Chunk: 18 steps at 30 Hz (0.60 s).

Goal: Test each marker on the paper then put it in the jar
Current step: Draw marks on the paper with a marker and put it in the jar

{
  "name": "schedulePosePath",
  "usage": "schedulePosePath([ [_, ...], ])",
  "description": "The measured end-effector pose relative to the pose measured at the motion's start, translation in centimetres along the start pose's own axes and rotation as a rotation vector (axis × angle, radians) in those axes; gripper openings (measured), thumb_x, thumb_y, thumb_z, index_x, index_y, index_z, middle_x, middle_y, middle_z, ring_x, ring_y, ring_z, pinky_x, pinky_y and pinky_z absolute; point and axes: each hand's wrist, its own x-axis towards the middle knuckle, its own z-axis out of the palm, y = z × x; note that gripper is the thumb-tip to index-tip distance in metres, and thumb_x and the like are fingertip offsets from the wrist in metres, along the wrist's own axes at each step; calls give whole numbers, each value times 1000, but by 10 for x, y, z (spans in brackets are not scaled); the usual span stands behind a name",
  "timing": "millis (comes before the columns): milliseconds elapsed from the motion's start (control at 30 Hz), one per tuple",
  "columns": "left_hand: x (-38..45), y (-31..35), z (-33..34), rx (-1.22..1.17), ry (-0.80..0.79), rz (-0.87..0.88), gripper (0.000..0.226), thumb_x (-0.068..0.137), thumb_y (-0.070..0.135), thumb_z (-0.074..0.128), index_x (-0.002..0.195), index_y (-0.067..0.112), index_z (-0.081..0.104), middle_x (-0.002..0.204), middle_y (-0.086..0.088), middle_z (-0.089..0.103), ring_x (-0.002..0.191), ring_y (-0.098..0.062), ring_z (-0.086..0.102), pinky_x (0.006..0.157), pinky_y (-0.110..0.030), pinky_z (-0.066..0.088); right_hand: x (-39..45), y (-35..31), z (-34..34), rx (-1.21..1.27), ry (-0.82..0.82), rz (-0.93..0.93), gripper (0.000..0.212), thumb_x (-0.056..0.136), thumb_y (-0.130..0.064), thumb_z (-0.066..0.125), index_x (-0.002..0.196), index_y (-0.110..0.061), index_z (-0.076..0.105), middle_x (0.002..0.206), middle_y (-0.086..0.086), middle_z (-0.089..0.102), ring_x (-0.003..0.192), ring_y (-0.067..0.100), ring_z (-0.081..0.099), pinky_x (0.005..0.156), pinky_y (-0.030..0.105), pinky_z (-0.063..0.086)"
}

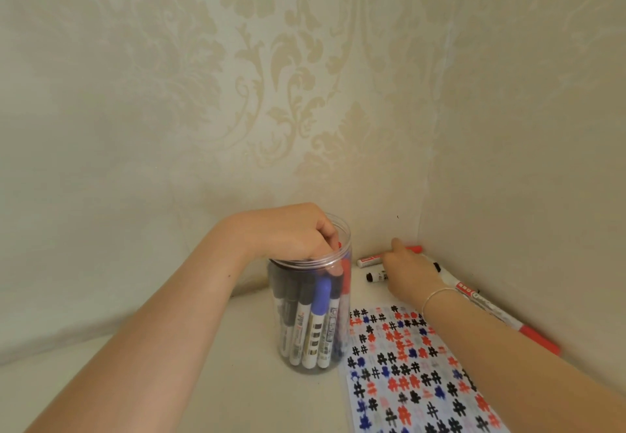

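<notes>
1. My tall clear plastic jar (310, 314) stands on the pale table (203, 382). It already holds many markers, black, blue and red, so I think most of the job is done.
2. My left hand (298, 232) sits on the jar's mouth, fingers curled down inside. I cannot tell if they hold a marker.
3. My right hand (406, 271) reaches to the corner, one finger straight, over a white marker with a red cap (372, 259) and a white marker with a black cap (376, 276). It holds nothing yet.
4. The white paper full of red, black and blue marks (416, 375) lies just beside the jar, under my right arm.
5. More loose markers (481, 300) lie along the patterned wall (305, 93). These look left to test.
</notes>
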Motion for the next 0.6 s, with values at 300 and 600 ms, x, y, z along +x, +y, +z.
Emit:
schedulePosePath([
  [300, -19, 33, 24, -134, 837, 235, 5, 90, 31, 61, 92, 26, 60, 87, 15, 63, 82, 1, 61, 69, -13, 48, -56, 9, -104, 1476, 663, 232, 11, 90, -16, 48, 82, -16, 39, 74, 19, 59, 47, 23, 49, 39, 30, 42],
  [600, 28, 60, 101, -268, 324, 210, 15, 100, 30, 43, 109, 20, 50, 97, -1, 67, 84, -20, 65, 79, -46, 53, -87, 32, -95, 1767, 307, 290, 32, 78, -4, 70, 65, -13, 42, 49, 5, 48, 38, 15, 37, 38, 25, 33],
])
